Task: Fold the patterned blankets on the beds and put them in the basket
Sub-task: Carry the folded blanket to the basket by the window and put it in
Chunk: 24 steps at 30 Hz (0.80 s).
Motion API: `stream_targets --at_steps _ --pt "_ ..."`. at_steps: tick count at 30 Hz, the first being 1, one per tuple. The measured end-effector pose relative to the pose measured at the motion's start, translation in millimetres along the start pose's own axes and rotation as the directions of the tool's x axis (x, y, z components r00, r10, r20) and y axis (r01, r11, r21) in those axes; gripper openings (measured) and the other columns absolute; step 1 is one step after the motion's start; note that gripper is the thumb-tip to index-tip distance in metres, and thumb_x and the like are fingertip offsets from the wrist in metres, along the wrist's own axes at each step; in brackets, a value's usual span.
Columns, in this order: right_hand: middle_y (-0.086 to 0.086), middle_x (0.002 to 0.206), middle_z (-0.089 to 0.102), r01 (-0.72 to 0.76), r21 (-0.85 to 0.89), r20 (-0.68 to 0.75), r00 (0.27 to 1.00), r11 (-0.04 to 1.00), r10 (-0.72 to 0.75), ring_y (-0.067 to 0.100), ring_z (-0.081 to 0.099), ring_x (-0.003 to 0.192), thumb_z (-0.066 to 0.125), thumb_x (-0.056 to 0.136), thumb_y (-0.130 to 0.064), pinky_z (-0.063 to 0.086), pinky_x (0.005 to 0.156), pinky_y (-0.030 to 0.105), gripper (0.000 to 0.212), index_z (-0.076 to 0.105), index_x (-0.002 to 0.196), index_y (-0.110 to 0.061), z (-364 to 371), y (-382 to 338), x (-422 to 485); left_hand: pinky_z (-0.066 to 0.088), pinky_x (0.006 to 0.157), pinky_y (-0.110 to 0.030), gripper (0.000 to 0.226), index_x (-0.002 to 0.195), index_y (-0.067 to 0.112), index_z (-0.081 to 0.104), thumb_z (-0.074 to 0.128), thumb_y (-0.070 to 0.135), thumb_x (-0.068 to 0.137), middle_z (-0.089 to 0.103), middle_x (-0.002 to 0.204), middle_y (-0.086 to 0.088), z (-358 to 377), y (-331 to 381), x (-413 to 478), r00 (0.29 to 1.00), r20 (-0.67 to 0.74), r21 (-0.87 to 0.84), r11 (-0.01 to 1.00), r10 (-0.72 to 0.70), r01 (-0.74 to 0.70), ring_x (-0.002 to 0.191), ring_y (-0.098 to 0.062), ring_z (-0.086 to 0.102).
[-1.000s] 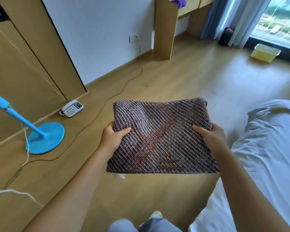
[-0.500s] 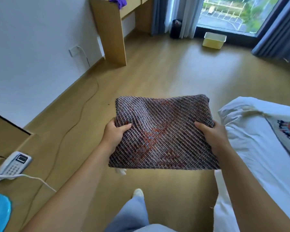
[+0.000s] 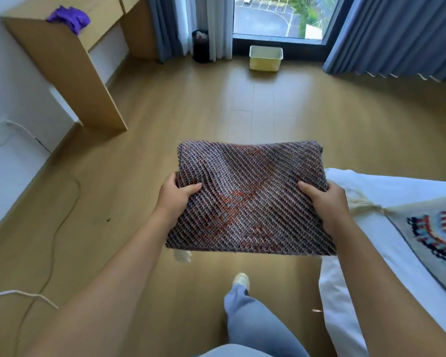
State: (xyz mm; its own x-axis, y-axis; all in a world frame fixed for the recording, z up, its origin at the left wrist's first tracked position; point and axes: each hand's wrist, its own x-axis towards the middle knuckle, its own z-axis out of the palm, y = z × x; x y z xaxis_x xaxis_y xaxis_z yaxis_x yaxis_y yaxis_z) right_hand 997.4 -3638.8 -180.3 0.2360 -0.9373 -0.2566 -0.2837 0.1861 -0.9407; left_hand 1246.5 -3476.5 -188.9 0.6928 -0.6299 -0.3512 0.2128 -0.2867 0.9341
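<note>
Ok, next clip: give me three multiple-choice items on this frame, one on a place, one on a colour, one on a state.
1. Where is the basket?
A. on the bed
B. on the floor by the window
C. under the desk

2. What colour is the cloth on the desk?
A. purple
B. green
C. white

3. The knitted blanket is
A. spread out on the bed
B. folded, held by both hands
C. already in the basket

Key: B, it stands below the window; A, clearly purple; B, left hand and right hand each grip a side.

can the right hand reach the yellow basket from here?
Probably not yet. The right hand grips the folded blanket, and the basket sits far across open floor by the window.
</note>
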Motion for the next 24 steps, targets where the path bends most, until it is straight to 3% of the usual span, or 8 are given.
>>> stream_targets --at_steps 4,9,13,16,20,24 --pt "0.002 0.094 0.069 -0.022 -0.006 0.004 1.0 1.0 0.022 0.021 0.065 0.088 0.071 0.078 -0.024 0.052 0.082 0.035 0.024 0.062 0.1 -0.018 16 -34 100 0.05 0.064 -0.029 0.028 0.1 0.022 0.052 0.068 0.011 0.081 0.063 0.095 0.004 38 39 90 1.0 0.007 -0.009 1.0 -0.023 0.023 0.086 -0.016 0.063" --pt "0.0 0.093 0.069 -0.044 0.017 0.033 0.998 0.999 0.044 0.021 0.066 0.088 0.071 0.079 -0.022 0.053 0.081 0.037 0.023 0.063 0.1 -0.017 50 -79 217 0.052 0.078 -0.039 0.031 0.104 0.018 0.051 0.068 0.009 0.08 0.063 0.098 0.0 68 88 204 0.999 -0.014 -0.004 0.999 -0.041 0.041 0.089 -0.022 0.063" --pt "0.004 0.096 0.069 -0.057 0.016 0.036 0.998 0.998 0.056 0.019 0.067 0.083 0.072 0.078 -0.024 0.053 0.07 0.029 0.033 0.062 0.108 -0.012 84 -110 321 0.052 0.083 -0.042 0.035 0.108 0.017 0.05 0.069 0.011 0.08 0.062 0.106 -0.005 85 127 312 0.998 0.014 -0.003 0.998 -0.056 0.056 0.094 -0.025 0.063" --pt "0.004 0.096 0.069 -0.067 0.022 0.002 0.998 0.998 0.067 0.019 0.066 0.082 0.072 0.078 -0.025 0.051 0.065 0.026 0.04 0.061 0.113 -0.01 113 -134 398 0.053 0.076 -0.038 0.035 0.109 0.015 0.05 0.069 0.01 0.079 0.063 0.104 -0.005 102 157 398 0.996 0.057 -0.017 0.998 -0.067 0.068 0.09 -0.024 0.064" --pt "0.006 0.099 0.068 -0.09 0.02 -0.06 0.994 0.996 0.091 0.021 0.065 0.085 0.072 0.079 -0.026 0.053 0.077 0.035 0.04 0.06 0.113 -0.009 140 -161 474 0.054 0.074 -0.038 0.034 0.108 0.014 0.051 0.068 0.006 0.079 0.064 0.1 -0.005 124 197 492 0.988 0.124 -0.01 0.995 -0.095 0.097 0.088 -0.025 0.065" --pt "0.003 0.098 0.067 -0.113 0.02 -0.136 0.984 0.993 0.115 0.021 0.064 0.086 0.071 0.078 -0.029 0.053 0.079 0.036 0.038 0.06 0.111 -0.013 153 -193 561 0.053 0.069 -0.036 0.032 0.105 0.014 0.052 0.068 0.005 0.078 0.064 0.096 -0.005 162 246 592 0.974 0.196 0.034 0.994 -0.111 0.106 0.085 -0.025 0.065"
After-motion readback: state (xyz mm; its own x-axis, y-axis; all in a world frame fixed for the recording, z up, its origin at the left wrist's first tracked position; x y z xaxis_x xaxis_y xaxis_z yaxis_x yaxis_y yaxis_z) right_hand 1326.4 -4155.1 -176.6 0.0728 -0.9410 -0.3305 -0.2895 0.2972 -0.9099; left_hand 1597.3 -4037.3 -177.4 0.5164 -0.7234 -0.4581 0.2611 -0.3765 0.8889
